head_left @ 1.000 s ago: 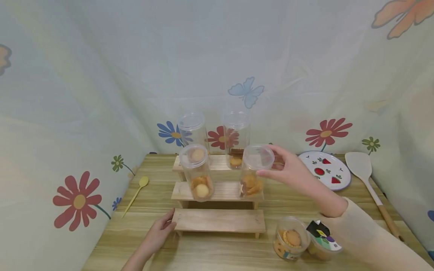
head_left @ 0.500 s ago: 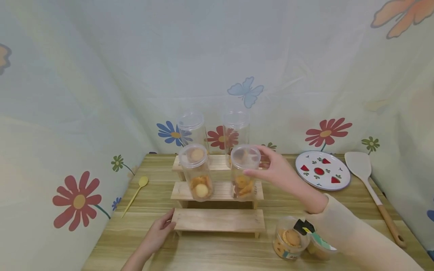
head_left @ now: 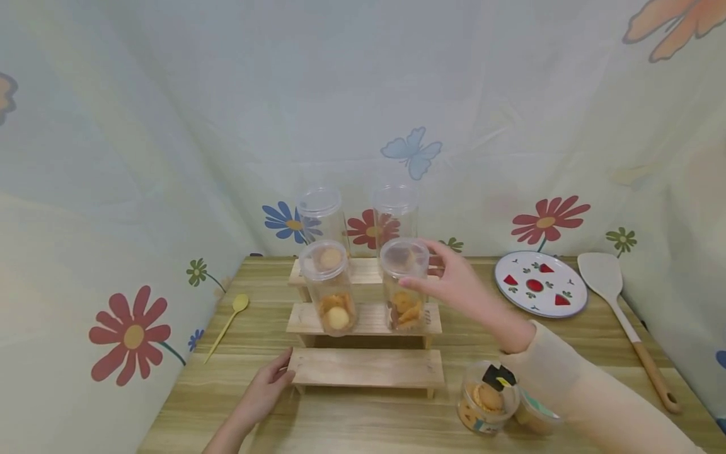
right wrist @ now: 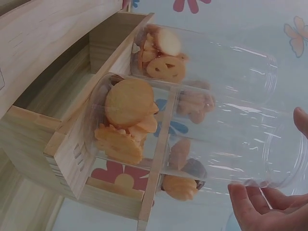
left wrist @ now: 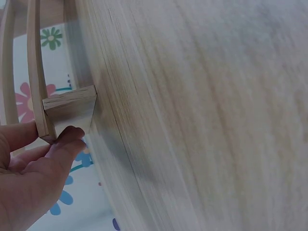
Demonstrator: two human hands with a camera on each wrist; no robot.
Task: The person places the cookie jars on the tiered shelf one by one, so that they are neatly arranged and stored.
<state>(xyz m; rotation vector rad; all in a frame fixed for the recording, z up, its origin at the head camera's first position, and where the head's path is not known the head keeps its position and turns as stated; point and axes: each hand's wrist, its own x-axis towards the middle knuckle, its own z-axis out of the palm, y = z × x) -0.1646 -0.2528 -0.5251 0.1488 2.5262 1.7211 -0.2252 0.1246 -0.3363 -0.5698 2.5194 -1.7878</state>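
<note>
Jar (head_left: 404, 302) has shifted left, gripped by the right hand (head_left: 450, 277); left hand (head_left: 263, 392) still pinches the lowest step (head_left: 365, 367)

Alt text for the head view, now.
A person's right hand grips a clear cookie jar on the middle step of a wooden stand; their left hand holds the bottom step by its left end. Three similar jars stand beside and behind it.
</note>
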